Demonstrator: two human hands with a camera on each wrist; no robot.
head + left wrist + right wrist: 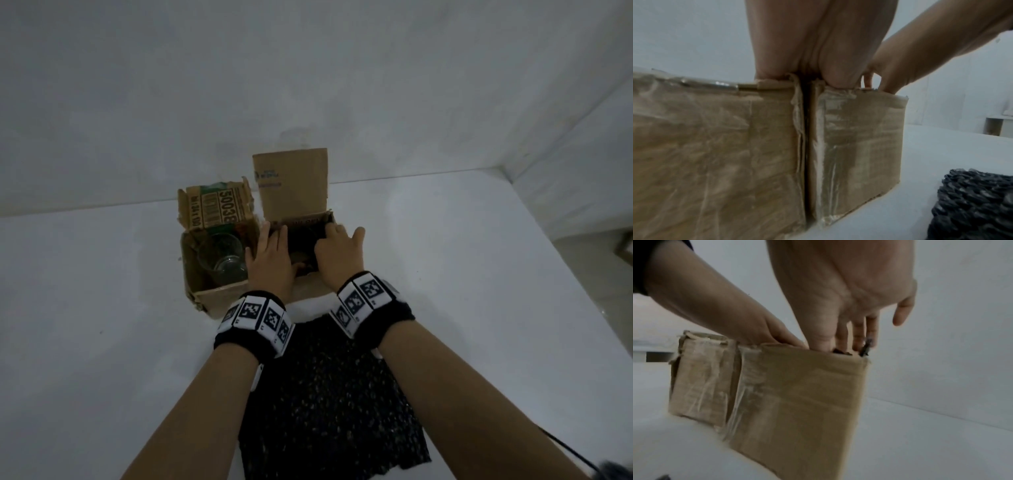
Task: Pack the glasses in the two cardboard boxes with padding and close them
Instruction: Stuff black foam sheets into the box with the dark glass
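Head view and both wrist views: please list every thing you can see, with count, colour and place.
cardboard boxes: two, brown, side by side on the table, far flaps up
glass: one, clear, inside the left box
padding sheet: one, black, flat on the table, nearer than the boxes
table: one, white, under everything
wrist bands: two, black with white markers, one on each wrist
hands: two, bare, both reaching into the right box

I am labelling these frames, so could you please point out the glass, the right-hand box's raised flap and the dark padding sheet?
glass (222, 258): head view, on its clear side wall.
raised flap (294, 185): head view, on its brown middle.
dark padding sheet (329, 404): head view, on its speckled middle.
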